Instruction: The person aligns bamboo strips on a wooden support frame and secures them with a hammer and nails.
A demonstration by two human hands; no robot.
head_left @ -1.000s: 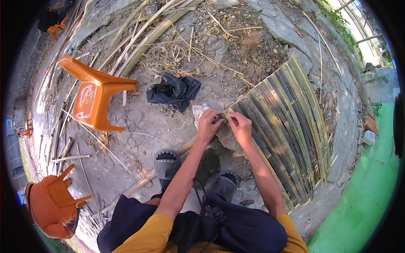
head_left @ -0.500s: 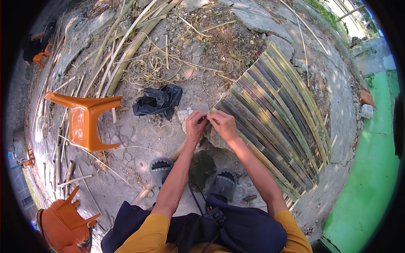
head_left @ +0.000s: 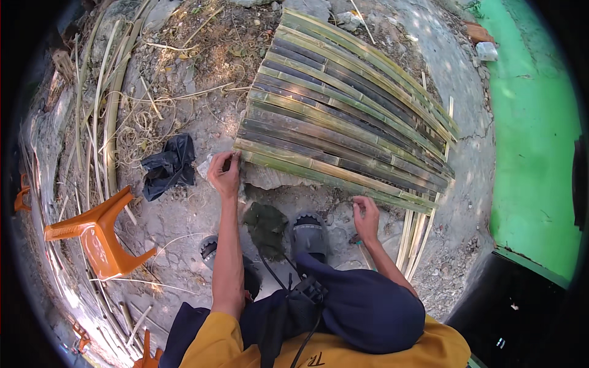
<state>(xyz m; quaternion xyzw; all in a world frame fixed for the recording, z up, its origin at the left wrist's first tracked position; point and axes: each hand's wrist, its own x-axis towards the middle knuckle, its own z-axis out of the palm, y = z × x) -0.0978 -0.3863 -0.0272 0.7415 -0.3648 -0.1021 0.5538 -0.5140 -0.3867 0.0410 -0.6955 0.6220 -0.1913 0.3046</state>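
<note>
A panel of split bamboo slats, green, tan and dark brown, lies fanned out on the ground ahead and to the right. My left hand is at the panel's near left corner, its fingers pinched together against the end of the lowest slat. What sits between those fingertips is too small to make out. Below the panel's near edge, my right hand hovers with fingers loosely curled and apart, nothing visible in it. A flat stone shows under the corner, beside my left hand.
A black plastic bag and a tipped orange plastic chair lie to the left. Long bamboo strips and curled shavings cover the ground beyond them. A dark green cloth-like piece lies near my sandals. A green surface runs along the right.
My right hand has left the corner and moved right and nearer to me, its fingers opening. The left hand stays at the corner. The view has turned toward the right.
</note>
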